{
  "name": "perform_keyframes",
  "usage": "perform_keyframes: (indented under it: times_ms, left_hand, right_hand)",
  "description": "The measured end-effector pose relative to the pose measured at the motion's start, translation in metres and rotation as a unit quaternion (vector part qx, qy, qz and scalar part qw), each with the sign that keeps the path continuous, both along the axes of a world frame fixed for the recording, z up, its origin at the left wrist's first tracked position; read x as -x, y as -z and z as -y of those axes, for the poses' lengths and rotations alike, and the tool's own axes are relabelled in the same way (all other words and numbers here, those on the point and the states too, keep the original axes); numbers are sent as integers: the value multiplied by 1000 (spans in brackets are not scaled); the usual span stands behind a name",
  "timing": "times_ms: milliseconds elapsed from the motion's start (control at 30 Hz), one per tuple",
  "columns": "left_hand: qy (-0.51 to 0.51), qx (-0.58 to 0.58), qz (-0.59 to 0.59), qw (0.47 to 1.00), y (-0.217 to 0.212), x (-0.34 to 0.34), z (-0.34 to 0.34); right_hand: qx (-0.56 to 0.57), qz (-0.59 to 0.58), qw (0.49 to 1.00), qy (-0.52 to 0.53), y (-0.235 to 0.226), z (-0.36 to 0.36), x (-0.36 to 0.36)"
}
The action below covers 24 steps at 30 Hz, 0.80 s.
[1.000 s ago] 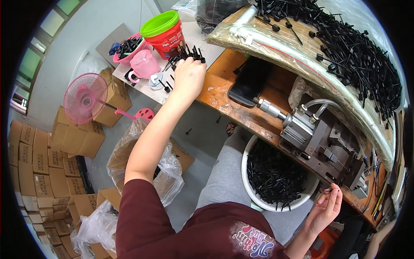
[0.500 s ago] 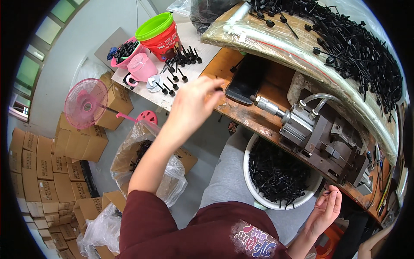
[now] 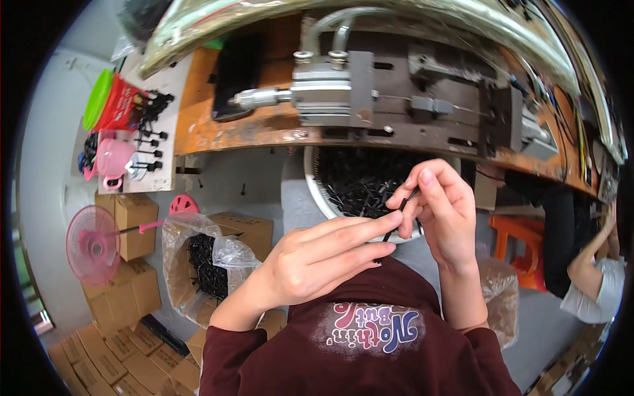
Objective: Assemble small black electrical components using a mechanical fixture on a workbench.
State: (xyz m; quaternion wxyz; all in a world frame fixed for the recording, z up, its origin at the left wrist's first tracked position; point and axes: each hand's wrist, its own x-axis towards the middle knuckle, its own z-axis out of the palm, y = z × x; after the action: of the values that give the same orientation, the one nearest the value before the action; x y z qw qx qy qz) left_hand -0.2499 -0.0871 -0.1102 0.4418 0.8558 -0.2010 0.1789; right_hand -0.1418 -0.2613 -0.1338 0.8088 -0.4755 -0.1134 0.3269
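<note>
In front of my chest both hands meet at a thin black plastic rod (image 3: 401,206). My left hand (image 3: 310,264) comes from the left with fingers stretched forward, closed on the rod's lower end. My right hand (image 3: 446,211) pinches the upper end between thumb and fingertips. Whether it is one piece or two joined pieces I cannot tell. Just beyond the hands, a white tub (image 3: 321,195) full of short black plastic parts (image 3: 370,177) is partly hidden by them. Above it on the bench is a metal clamping fixture with an air cylinder (image 3: 323,91).
A dark phone (image 3: 236,76) lies on the wooden bench (image 3: 191,125). At left are a red bucket (image 3: 117,102), a pink mug (image 3: 112,157) and several upright black pieces. Lower down stand a pink fan (image 3: 94,245), a bag-lined carton (image 3: 178,264) and an orange stool (image 3: 522,247). Another person sits at right.
My view has swung toward the fixture. My left hand has come back from near the upright black pieces to my chest, meeting my right hand at the black rod.
</note>
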Motion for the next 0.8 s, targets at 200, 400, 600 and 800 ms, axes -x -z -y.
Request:
perform_keyframes:
  times_ms: [200,400,600,800]
  left_hand:
    - [16,-20,8,1000,3,-1,17]
    - [23,-30,16,999,3,-5,23]
    - [25,-41,15,999,1,-8,26]
    - [17,-44,12,999,-1,-9,27]
  right_hand:
    - [-19,54,998,-9,-2,19,-2]
    - [-28,46,999,7,-1,24,0]
    - [-17,105,994,32,0,25,0]
    - [41,223,973,45,-7,25,0]
